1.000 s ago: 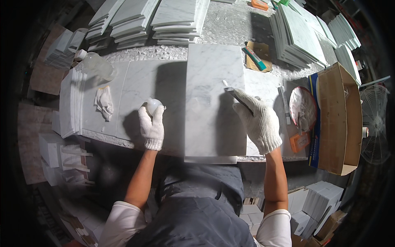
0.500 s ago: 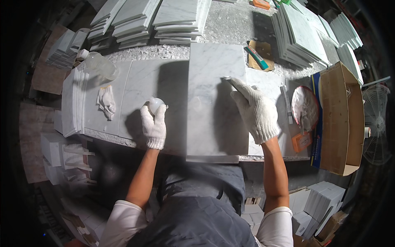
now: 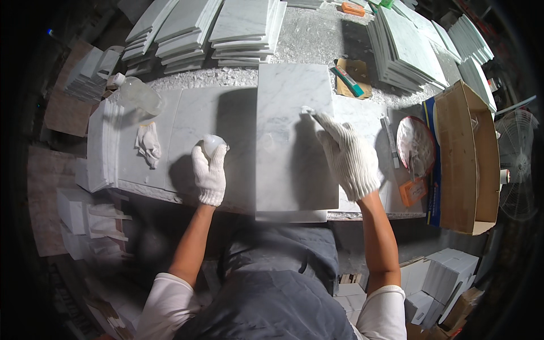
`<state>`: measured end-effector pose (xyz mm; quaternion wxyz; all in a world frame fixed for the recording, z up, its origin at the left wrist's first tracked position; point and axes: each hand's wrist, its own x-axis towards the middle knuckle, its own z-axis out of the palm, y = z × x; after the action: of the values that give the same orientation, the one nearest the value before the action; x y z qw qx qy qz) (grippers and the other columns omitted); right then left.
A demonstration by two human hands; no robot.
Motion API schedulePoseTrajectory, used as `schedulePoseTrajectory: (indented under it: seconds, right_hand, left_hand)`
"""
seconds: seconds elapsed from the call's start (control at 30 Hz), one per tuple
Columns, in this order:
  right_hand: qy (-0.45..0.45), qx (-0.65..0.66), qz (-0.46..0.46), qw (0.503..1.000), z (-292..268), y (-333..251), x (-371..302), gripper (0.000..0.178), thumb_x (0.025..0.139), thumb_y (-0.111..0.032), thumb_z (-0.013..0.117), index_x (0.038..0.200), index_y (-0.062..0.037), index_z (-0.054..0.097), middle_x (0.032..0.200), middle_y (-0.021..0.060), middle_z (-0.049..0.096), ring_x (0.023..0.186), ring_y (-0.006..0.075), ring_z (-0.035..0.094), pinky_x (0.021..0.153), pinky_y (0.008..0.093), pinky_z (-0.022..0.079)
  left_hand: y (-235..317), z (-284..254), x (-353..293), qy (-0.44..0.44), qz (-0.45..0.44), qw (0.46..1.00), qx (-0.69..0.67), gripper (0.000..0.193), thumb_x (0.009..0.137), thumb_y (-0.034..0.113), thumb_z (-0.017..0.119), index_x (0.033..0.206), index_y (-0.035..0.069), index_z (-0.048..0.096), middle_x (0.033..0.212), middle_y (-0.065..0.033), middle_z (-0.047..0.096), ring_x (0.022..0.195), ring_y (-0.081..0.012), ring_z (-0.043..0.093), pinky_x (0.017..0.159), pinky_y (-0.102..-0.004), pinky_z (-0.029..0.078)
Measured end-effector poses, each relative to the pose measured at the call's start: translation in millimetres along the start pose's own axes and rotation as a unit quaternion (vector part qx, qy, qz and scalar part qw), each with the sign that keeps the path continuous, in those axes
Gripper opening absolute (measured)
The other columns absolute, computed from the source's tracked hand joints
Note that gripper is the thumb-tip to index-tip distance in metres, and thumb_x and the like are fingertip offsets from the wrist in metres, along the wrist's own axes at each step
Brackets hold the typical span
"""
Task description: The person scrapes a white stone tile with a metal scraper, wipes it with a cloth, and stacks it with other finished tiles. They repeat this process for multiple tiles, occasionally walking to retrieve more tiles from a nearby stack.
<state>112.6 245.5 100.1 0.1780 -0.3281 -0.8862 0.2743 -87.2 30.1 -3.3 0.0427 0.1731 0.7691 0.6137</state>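
Observation:
A pale marble tile (image 3: 280, 175) with faint grey veins lies in front of me, on top of other tiles on the bench. My right hand (image 3: 354, 161), in a white knit glove, is over its right side, fingers closed. Past the fingertips pokes the pale tip of a small thin tool (image 3: 307, 110), close to the tile's face; the glove hides the rest. To the left of the tile, my gloved left hand (image 3: 209, 177) is closed round a small rounded translucent white container (image 3: 213, 143), held up over the grey tiles.
A clear plastic bottle (image 3: 141, 97) and crumpled cloth (image 3: 148, 146) sit at left. Tile stacks (image 3: 241, 28) line the back. A green-and-white box cutter (image 3: 348, 82) lies on cardboard. At right are a white-lined bowl (image 3: 413, 139), an orange packet (image 3: 413, 191) and a cardboard box (image 3: 462, 212).
The whole view has shifted slightly. The right hand's fingertips sit a little farther left in view, with the tool tip still close to the tile. The left hand keeps its hold on the container.

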Motion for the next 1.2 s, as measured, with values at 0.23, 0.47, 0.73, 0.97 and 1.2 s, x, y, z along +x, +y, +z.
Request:
schedulePoseTrajectory:
  seconds: [0.23, 0.47, 0.73, 0.97, 1.2]
  right_hand:
    - [-0.065, -0.054, -0.051, 0.995, -0.2, 4.0, 5.2, 0.039, 0.100, -0.026, 0.061, 0.139, -0.0200, 0.064, 0.086, 0.0221, 0.068, 0.073, 0.0384, 0.067, 0.066, 0.0455, 0.052]
    - [0.000, 0.026, -0.016, 1.000, -2.0, -3.7, -28.1, 0.041, 0.095, -0.005, 0.066, 0.136, -0.0140, 0.068, 0.084, 0.0167, 0.065, 0.075, 0.0259, 0.065, 0.065, 0.0376, 0.050]
    - [0.054, 0.098, -0.081, 0.990, 27.3, -21.6, -70.9, 0.050, 0.091, -0.008, 0.068, 0.138, -0.0236, 0.063, 0.083, 0.0094, 0.064, 0.071, 0.0239, 0.063, 0.063, 0.0367, 0.052]
    - [0.089, 0.061, -0.094, 0.990, 29.0, -19.6, -71.0, 0.047, 0.093, -0.025, 0.067, 0.139, -0.0347, 0.057, 0.076, 0.0090, 0.058, 0.063, 0.0294, 0.062, 0.053, 0.0431, 0.050]
    - [0.090, 0.059, -0.083, 0.991, 25.4, -23.9, -73.1, 0.051, 0.086, -0.012, 0.074, 0.135, -0.0240, 0.068, 0.075, 0.0082, 0.061, 0.065, 0.0263, 0.061, 0.059, 0.0391, 0.050]
  left_hand:
    - [46.3, -2.0, 30.6, -0.083, 0.042, 0.994, -0.057, 0.035, 0.098, 0.013, 0.071, 0.124, -0.001, 0.053, 0.113, -0.0106, 0.067, 0.101, -0.0160, 0.067, 0.093, -0.0302, 0.054]
    - [75.7, 19.9, 76.1, -0.247, 0.217, 0.944, 0.039, 0.045, 0.093, 0.003, 0.072, 0.134, -0.001, 0.056, 0.126, -0.0131, 0.066, 0.107, -0.0221, 0.068, 0.094, -0.0346, 0.059]
    - [96.7, 57.7, 92.7, -0.197, 0.497, 0.775, 0.338, 0.055, 0.074, 0.008, 0.075, 0.127, 0.022, 0.070, 0.121, -0.0041, 0.068, 0.108, -0.0287, 0.064, 0.097, -0.0422, 0.051]
    - [88.5, 74.0, 96.6, -0.160, 0.571, 0.711, 0.378, 0.059, 0.073, 0.012, 0.079, 0.129, 0.024, 0.068, 0.120, -0.0011, 0.067, 0.112, -0.0271, 0.063, 0.100, -0.0408, 0.048]
    - [89.1, 76.8, 99.0, -0.146, 0.600, 0.680, 0.395, 0.054, 0.074, 0.015, 0.078, 0.127, 0.022, 0.068, 0.119, -0.0007, 0.067, 0.111, -0.0260, 0.063, 0.100, -0.0402, 0.049]
